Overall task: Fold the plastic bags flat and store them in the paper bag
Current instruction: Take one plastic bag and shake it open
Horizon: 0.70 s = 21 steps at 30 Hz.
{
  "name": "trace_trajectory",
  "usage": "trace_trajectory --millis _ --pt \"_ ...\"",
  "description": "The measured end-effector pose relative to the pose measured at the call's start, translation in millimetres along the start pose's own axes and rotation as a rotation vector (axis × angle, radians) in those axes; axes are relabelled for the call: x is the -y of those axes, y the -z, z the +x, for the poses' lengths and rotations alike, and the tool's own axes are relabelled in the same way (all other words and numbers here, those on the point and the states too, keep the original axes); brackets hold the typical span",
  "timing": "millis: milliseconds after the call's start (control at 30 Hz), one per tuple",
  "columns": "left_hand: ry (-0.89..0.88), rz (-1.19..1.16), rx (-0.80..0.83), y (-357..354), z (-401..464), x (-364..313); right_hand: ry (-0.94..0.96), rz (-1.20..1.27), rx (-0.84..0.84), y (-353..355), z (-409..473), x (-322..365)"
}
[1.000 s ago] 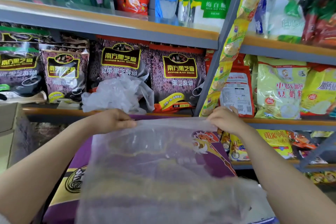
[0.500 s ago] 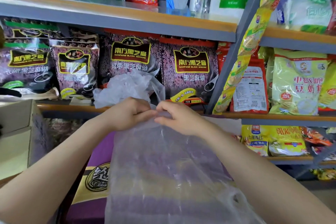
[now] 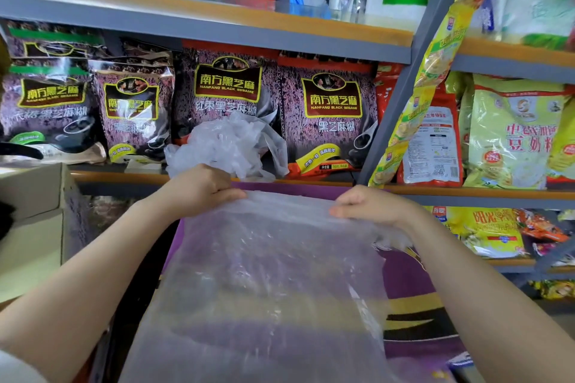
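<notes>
A clear plastic bag hangs flat in front of me, stretched between both hands. My left hand pinches its top left corner and my right hand pinches the top edge on the right. Behind it stands the purple paper bag with yellow and black print; most of it is hidden by the plastic. A crumpled bunch of clear plastic bags lies on the shelf edge just above my left hand.
Grey metal shelves packed with black sesame packets and yellow food packets fill the view ahead. A cardboard box stands at the left. A diagonal shelf upright runs at the right.
My hands came together at the middle of the bag's top edge, then moved apart again, and the bag now hangs narrower than a second ago. The view shifted slightly.
</notes>
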State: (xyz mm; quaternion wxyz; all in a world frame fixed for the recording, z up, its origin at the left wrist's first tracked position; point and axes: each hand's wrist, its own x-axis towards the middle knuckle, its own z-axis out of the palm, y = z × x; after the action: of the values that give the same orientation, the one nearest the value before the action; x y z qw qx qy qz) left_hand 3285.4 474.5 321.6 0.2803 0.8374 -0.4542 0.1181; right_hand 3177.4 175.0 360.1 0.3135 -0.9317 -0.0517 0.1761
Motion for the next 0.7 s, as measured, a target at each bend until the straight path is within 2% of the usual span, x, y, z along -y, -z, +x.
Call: trace_trajectory --millis 133,267,333,367,433,500,600,700 --pt "0.133 -0.030 0.186 -1.2 -3.2 2.1 -0.096 -0.127 -0.080 6.4 1.3 -14.4" --pt "0.247 -0.250 0.266 -4.0 5.6 -4.7 -0.159 -0.423 -0.212 7.6 10.9 -14.4" --pt "0.324 -0.294 0.237 -7.5 10.6 -5.2 -0.139 -0.614 -0.278 4.7 19.2 -2.9" --pt "0.361 -0.329 0.215 -8.3 13.8 -8.0 -0.074 -0.578 -0.284 1.2 25.4 6.1" --pt "0.420 -0.419 0.188 -8.4 20.1 -15.7 0.099 -0.332 -0.236 -8.9 40.2 27.1" --pt "0.454 -0.520 0.216 -5.8 22.8 -25.6 0.199 -0.188 -0.165 -19.3 52.0 45.4" --pt "0.477 -0.657 0.240 2.5 18.0 -27.0 0.207 -0.147 0.011 -23.1 57.4 53.4" --pt "0.496 -0.628 0.313 8.4 6.7 -17.9 0.156 -0.083 0.106 -21.5 56.9 45.7"
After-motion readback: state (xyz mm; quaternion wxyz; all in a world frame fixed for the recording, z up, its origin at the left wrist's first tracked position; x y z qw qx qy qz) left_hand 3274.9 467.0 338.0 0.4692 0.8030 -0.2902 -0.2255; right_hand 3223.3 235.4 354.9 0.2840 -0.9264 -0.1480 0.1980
